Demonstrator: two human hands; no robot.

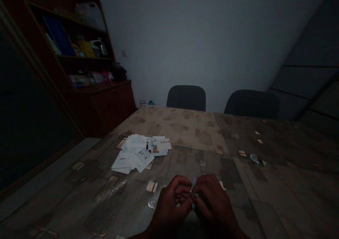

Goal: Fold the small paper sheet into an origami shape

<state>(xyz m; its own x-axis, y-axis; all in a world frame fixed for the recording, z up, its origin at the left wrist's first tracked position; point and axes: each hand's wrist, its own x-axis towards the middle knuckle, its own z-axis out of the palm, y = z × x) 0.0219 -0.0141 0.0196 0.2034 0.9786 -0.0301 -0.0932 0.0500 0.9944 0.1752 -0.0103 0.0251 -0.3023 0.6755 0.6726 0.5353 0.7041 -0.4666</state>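
My left hand and my right hand meet low over the near edge of the table, fingers curled and pinched together. Between the fingertips they hold a small pale scrap, like a slip of paper or wrapper, standing upright. The room is dim, so its kind stays unclear. A clear plastic piece lies on the table just left of my left hand. A loose heap of white cards and papers lies farther left and ahead.
A small crumpled scrap lies on the table to the right. Two dark chairs stand at the far side. A wooden shelf unit with bottles and books fills the left wall.
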